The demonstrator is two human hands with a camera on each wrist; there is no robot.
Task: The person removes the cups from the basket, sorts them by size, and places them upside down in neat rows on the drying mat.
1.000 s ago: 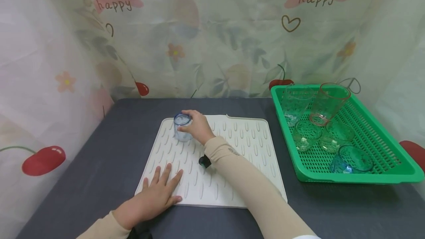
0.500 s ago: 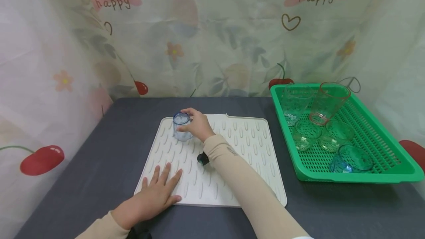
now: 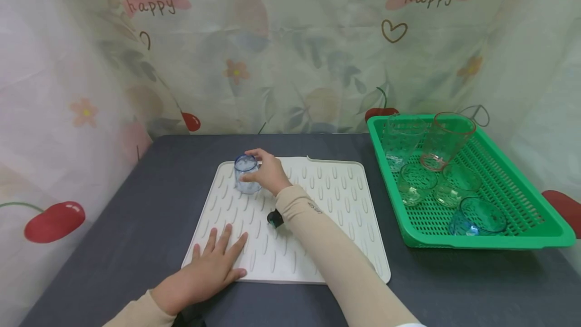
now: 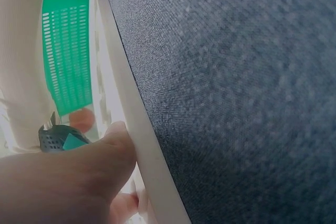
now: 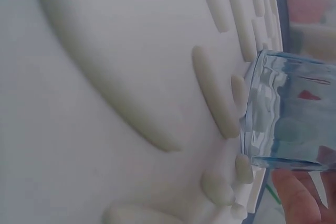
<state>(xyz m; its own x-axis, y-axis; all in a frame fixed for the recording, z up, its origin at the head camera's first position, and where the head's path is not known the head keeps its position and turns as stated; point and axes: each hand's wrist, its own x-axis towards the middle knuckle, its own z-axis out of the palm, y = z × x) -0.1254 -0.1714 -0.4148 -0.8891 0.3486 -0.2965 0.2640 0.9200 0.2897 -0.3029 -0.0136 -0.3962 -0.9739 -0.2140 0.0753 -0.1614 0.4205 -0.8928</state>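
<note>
A small blue-tinted glass (image 3: 242,181) stands on the white ridged mat (image 3: 317,246), near its far left corner. My right hand (image 3: 271,173) holds the glass from its right side, thumb in front and fingers behind. In the right wrist view the lower end of the glass (image 5: 289,111) meets the mat's raised ridges, with fingers (image 5: 296,198) against its side. My left hand (image 3: 212,267) rests on the mat's near left corner, fingers spread and straight. The left wrist view has its thumb (image 4: 118,145) at the mat's edge.
A green mesh basket (image 3: 490,241) sits at the right of the dark table (image 3: 181,165). Inside are several glasses, among them a tall pink-rimmed one (image 3: 447,140) and a blue one (image 3: 476,218). A printed curtain (image 3: 290,54) hangs behind and along both sides.
Hardly anything differs. The right hand keeps holding the glass at the same spot on the mat, and the left hand stays put. The view shifts very slightly.
</note>
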